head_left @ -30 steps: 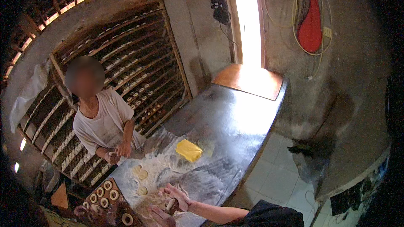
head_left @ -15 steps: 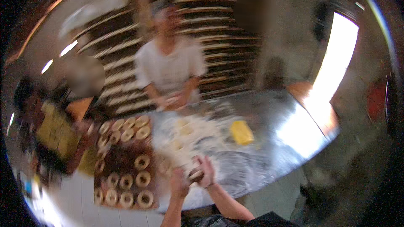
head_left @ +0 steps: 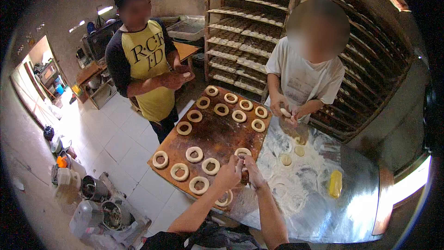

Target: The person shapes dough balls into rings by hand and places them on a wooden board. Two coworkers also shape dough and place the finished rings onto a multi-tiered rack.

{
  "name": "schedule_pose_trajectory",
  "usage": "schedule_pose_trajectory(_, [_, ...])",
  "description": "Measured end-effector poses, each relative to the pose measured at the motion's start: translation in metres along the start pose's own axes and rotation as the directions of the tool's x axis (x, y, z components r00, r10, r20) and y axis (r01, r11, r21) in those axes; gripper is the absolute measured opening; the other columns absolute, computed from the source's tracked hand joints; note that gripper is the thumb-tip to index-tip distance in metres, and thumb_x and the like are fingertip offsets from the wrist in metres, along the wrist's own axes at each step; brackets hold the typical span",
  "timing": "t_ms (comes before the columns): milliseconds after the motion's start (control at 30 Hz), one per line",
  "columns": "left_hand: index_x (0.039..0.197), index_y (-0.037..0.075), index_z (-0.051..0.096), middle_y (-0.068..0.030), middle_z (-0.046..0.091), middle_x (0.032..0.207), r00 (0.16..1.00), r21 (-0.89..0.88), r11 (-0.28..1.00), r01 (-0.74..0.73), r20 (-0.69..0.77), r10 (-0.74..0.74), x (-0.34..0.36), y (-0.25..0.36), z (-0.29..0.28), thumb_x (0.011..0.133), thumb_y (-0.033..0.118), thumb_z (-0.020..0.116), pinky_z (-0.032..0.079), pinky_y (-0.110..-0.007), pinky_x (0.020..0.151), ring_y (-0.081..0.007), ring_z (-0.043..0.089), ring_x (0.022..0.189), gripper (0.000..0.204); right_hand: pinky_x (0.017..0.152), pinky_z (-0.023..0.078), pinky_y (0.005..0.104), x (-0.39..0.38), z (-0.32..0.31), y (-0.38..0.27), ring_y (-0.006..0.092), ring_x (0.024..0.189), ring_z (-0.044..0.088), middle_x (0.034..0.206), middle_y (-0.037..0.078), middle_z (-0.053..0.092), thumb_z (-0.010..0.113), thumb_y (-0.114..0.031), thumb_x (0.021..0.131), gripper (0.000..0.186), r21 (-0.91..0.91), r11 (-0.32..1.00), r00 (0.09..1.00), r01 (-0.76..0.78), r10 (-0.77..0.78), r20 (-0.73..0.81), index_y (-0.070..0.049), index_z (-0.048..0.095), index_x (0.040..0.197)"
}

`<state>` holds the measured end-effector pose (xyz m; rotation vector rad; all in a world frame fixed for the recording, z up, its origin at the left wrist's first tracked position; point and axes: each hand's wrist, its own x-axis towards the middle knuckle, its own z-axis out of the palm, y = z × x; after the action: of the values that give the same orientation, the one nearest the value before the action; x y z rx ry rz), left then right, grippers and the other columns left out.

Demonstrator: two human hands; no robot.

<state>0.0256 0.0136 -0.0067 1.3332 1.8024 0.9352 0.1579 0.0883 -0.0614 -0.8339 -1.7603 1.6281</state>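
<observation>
My left hand (head_left: 230, 175) and my right hand (head_left: 254, 172) meet over the right side of a brown board (head_left: 203, 135). Closed fingers of both grip the near side of a pale dough ring (head_left: 242, 150), hiding that part of it. The ring's far side shows just beyond my fingertips, at the board's surface. Several similar rings lie on the board, among them a dough ring (head_left: 211, 166) left of my left hand. Another dough ring (head_left: 225, 199) is partly covered by my left forearm.
Right of the board, a floured metal table (head_left: 356, 157) bears flat dough discs (head_left: 286, 159) and a yellow block (head_left: 335, 184). Across it, a white-shirted person (head_left: 307, 71) handles dough. A yellow-shirted person (head_left: 150, 65) stands beyond the board. Racks (head_left: 249, 13) hold trays; pots (head_left: 95, 188) stand lower left.
The view has swung left and sharpened. My hands have gone from above the floured table to the board's right side, at a dough ring. The yellow-shirted person now stands farther into view.
</observation>
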Motion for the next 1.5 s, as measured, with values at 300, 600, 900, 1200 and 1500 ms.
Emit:
schedule_pose_trajectory(300, [0.122, 0.007, 0.050, -0.0234, 0.063, 0.099, 0.951, 0.698, 0.716, -0.024, -0.205, 0.233, 0.141, -0.042, -0.073, 0.094, 0.042, 0.052, 0.043, -0.057, 0.082, -0.0414, 0.061, 0.095, 0.046, 0.097, 0.042, 0.0507, 0.101, 0.034, -0.037, 0.0403, 0.114, 0.055, 0.122, 0.027, 0.056, 0.051, -0.046, 0.094, 0.063, -0.574, 0.704, 0.820, -0.419, 0.021, -0.573, -0.010, 0.033, 0.142])
schedule_pose_trajectory(600, [0.136, 0.008, 0.041, -0.0205, 0.049, 0.118, 0.984, 0.672, 0.722, -0.168, 0.067, 0.166, 0.127, -0.101, -0.066, 0.076, 0.029, 0.074, 0.040, -0.053, 0.088, -0.0387, 0.050, 0.110, 0.071, 0.094, 0.040, 0.0520, 0.116, 0.068, -0.032, 0.0394, 0.111, 0.056, 0.116, 0.023, 0.058, 0.064, -0.043, 0.085, 0.060, -0.819, 0.335, 0.885, -0.465, 0.147, -0.443, -0.012, 0.039, 0.130])
schedule_pose_trajectory(900, [0.145, 0.012, 0.032, -0.0245, 0.043, 0.128, 0.984, 0.637, 0.750, -0.180, 0.124, 0.131, 0.128, -0.085, -0.067, 0.081, 0.029, 0.073, 0.035, -0.056, 0.095, -0.0418, 0.045, 0.117, 0.078, 0.079, 0.051, 0.0501, 0.040, -0.005, -0.006, 0.0390, 0.090, 0.065, 0.092, 0.025, 0.066, 0.065, -0.044, 0.082, 0.062, -0.701, 0.574, 0.840, -0.423, -0.044, -0.541, -0.008, 0.046, 0.129])
schedule_pose_trajectory(1200, [0.141, 0.012, 0.039, -0.0288, 0.049, 0.119, 0.960, 0.571, 0.774, -0.274, 0.120, 0.252, 0.103, -0.041, -0.037, 0.085, 0.030, 0.069, 0.039, -0.057, 0.091, -0.0442, 0.050, 0.110, 0.066, 0.084, 0.051, 0.0490, -0.084, -0.216, 0.083, 0.0408, 0.089, 0.065, 0.095, 0.022, 0.067, 0.047, -0.033, 0.090, 0.036, -0.824, 0.285, 0.872, -0.490, 0.144, -0.469, -0.004, 0.068, 0.094])
schedule_pose_trajectory(1500, [0.132, 0.004, 0.048, -0.0225, 0.058, 0.094, 0.897, 0.216, 0.885, -0.413, 0.263, 0.355, 0.079, -0.003, 0.053, 0.088, 0.016, 0.065, 0.048, -0.045, 0.066, -0.0343, 0.061, 0.081, 0.048, 0.078, 0.050, 0.0407, 0.000, -0.280, 0.069, 0.0280, 0.086, 0.062, 0.095, 0.015, 0.066, 0.067, -0.038, 0.083, 0.038, -0.744, 0.465, 0.778, -0.480, -0.166, -0.606, -0.005, 0.062, 0.103])
